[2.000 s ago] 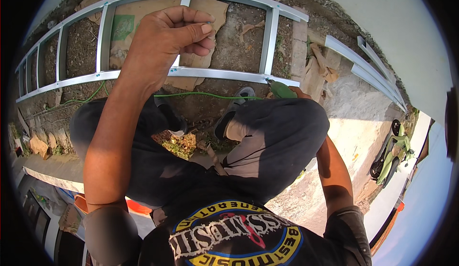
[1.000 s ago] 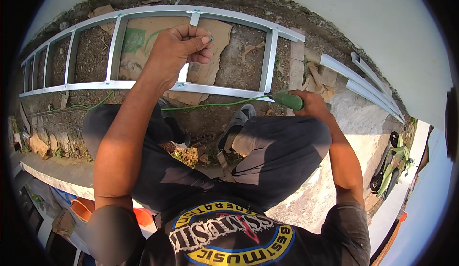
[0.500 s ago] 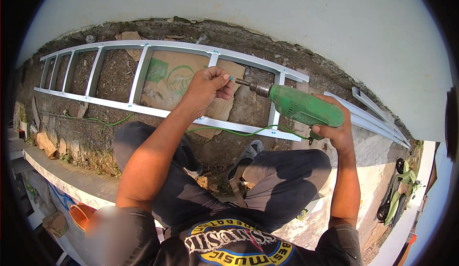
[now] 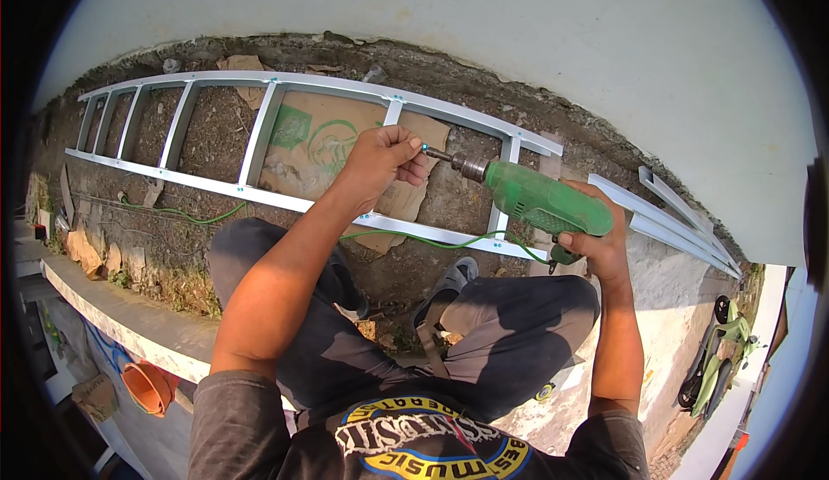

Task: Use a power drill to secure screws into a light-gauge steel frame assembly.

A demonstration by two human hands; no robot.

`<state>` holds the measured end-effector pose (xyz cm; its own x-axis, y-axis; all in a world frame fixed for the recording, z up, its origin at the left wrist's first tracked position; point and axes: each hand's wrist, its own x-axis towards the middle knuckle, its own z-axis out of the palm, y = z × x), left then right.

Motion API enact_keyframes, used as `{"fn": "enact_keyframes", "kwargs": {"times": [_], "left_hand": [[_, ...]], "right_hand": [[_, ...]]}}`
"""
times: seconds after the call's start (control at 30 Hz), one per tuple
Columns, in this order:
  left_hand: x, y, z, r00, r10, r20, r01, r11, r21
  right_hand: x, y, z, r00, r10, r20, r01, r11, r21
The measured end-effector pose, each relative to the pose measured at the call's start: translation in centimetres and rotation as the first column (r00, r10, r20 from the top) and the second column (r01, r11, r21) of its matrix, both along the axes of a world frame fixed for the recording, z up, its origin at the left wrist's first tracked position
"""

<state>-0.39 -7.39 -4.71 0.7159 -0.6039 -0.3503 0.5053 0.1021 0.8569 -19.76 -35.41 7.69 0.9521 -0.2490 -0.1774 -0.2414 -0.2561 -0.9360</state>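
Green plastic corded drill [image 4: 546,200] sits in my right hand [image 4: 596,243], fingers wrapped tight round the grip, bit aimed left. Feels top-heavy w/ the motor, I'd guess, so best held at the handle, not the body. My left hand [image 4: 378,162] pinches a small screw at the bit tip [image 4: 425,148], thumb & fingers closed on it; tiny, slippery, easy to drop. Both are over the silver ladder-like metal frame [image 4: 259,135] on dirt, far side of my knees.

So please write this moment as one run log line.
left hand: at drill tip | right hand: holds green drill | metal frame: flat on ground
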Motion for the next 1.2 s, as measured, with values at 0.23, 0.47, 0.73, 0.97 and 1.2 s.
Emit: {"fn": "enact_keyframes", "kwargs": {"times": [0.23,0.47,0.73,0.97,1.2], "left_hand": [[-0.1,-0.1,-0.1,0.999,-0.035,-0.02,0.035,0.999,0.023],[-0.2,-0.3,-0.3,0.998,-0.061,-0.016,0.062,0.997,0.048],[-0.2,-0.2,-0.7,0.996,-0.084,-0.024,0.085,0.995,0.054],[0.0,-0.2,-1.0,0.988,-0.154,0.001,0.153,0.982,0.112],[-0.9,-0.8,0.8,0.996,-0.063,0.064,0.044,0.964,0.263]], "right_hand": [[-0.3,-0.3,-1.0,0.999,-0.033,0.005,0.033,0.998,0.045],[-0.3,-1.1,-1.8,0.998,-0.048,-0.031,0.051,0.992,0.114],[-0.1,-1.7,-2.5,0.997,-0.042,-0.058,0.051,0.987,0.15],[0.0,-2.0,-3.5,0.998,-0.037,-0.058,0.047,0.981,0.191],[1.7,-2.3,-2.4,0.985,-0.155,-0.071,0.166,0.967,0.194]]}}
